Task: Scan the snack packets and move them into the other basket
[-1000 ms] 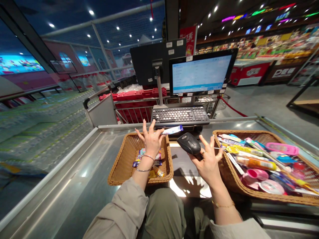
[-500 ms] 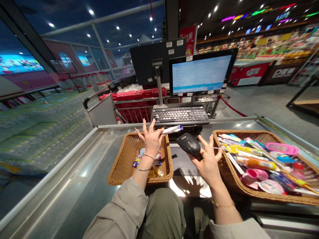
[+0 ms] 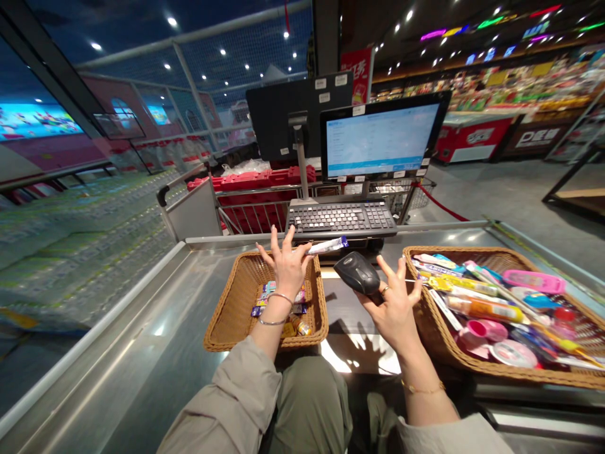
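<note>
Hands apart: left hand (image 3: 287, 268) pinched a blue-and-white tube (image 3: 327, 245); right hand (image 3: 392, 309) held a black barcode scanner (image 3: 359, 273); wicker basket (image 3: 222, 321) under left hand, second wicker basket (image 3: 496, 372) beside right hand

R wicker basket (image 3: 472, 253) cut off, monitor (image 3: 378, 140) txt too small

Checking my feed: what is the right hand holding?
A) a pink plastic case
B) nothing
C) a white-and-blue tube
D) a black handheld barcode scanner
D: the right hand holds the black handheld barcode scanner, its head pointing away from the palm.
</note>
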The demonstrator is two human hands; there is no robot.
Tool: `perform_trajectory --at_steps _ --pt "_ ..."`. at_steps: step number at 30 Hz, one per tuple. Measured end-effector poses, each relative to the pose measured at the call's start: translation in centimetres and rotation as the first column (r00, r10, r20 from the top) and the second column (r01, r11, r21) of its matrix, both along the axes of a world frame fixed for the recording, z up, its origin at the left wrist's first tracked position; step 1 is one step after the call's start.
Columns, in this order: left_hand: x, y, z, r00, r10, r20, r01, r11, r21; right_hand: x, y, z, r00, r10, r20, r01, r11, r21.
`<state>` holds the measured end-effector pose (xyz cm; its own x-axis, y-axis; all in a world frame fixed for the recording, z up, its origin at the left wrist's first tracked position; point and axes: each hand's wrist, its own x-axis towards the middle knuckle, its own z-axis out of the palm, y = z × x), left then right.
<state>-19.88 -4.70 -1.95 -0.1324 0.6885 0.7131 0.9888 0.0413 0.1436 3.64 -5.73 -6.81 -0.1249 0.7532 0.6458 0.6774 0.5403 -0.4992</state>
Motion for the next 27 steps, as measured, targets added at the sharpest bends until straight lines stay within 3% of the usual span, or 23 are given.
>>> perform_trajectory --at_steps 27 --pt "2.1 0.5 1.0 0.999 -0.052 0.001 0.052 0.998 0.037 1.7 -0.1 0.6 0.992 -0.097 -0.085 0.100 0.995 0.025"
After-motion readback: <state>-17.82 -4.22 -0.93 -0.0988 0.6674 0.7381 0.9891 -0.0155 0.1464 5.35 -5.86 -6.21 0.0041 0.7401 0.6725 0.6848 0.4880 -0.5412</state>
